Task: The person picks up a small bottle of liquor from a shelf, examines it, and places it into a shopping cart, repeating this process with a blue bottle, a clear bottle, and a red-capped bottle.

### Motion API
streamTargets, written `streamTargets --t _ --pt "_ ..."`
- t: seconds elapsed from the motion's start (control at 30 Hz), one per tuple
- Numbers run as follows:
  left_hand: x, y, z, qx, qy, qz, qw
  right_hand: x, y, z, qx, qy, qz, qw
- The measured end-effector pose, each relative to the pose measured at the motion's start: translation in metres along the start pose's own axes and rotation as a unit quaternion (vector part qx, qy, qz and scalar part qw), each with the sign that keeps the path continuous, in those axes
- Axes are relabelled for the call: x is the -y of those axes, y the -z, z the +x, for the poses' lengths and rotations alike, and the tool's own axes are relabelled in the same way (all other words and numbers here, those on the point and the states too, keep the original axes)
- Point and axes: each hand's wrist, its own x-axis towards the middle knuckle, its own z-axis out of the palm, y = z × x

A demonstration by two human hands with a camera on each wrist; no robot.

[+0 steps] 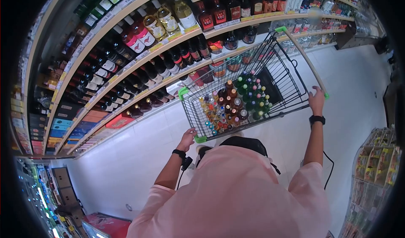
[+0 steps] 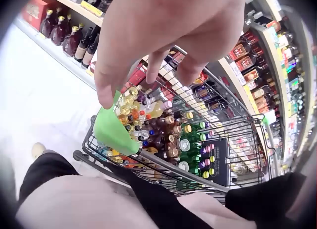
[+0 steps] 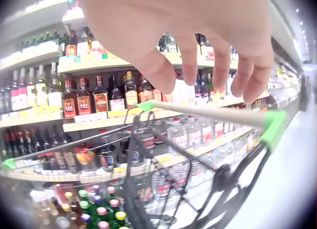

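A wire shopping cart point(image 1: 291, 107) with green corners and a pale handle point(image 1: 301, 52) holds many bottles: green ones point(image 1: 253, 96), brown ones point(image 1: 231, 105) and small colourful ones. My left hand point(image 1: 187, 140) is by the front green corner point(image 1: 201, 139). In the left wrist view, loosely bent fingers of that hand point(image 2: 168, 35) hang over the green corner point(image 2: 113, 132), one fingertip at its top edge. My right hand point(image 1: 316, 101) is at the handle's green end. The right wrist view has this hand point(image 3: 198, 45) with fingers spread and lowered above the handle point(image 3: 213, 112), not wrapped round it.
Long shelves point(image 1: 168, 37) of bottles run along the cart's far side. White floor point(image 1: 122, 162) lies to the left. A wire rack of packets point(image 1: 373, 166) stands at the right, and a red-sided case point(image 1: 107, 225) at the lower left. Shoes show beneath the cart's near edge.
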Motion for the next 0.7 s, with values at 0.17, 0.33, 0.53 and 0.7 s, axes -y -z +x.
streamTargets --t 0.17,0.33,0.53,0.7 --pt "0.013 -0.003 0.003 -0.037 0.028 -0.002 0.999 -0.024 0.026 0.019 0.020 -0.109 -0.109 0.988" --pt "0.049 0.005 0.008 -0.052 0.005 0.041 0.998 -0.057 -0.019 0.024 0.106 -0.135 -0.106 0.979" --pt "0.064 -0.009 -0.027 -0.084 -0.034 0.067 0.994 -0.016 -0.013 0.009 0.103 -0.156 -0.177 0.966" --pt "0.070 -0.002 -0.031 -0.096 -0.041 0.070 0.992 -0.074 -0.068 0.023 0.110 -0.079 -0.162 0.977"
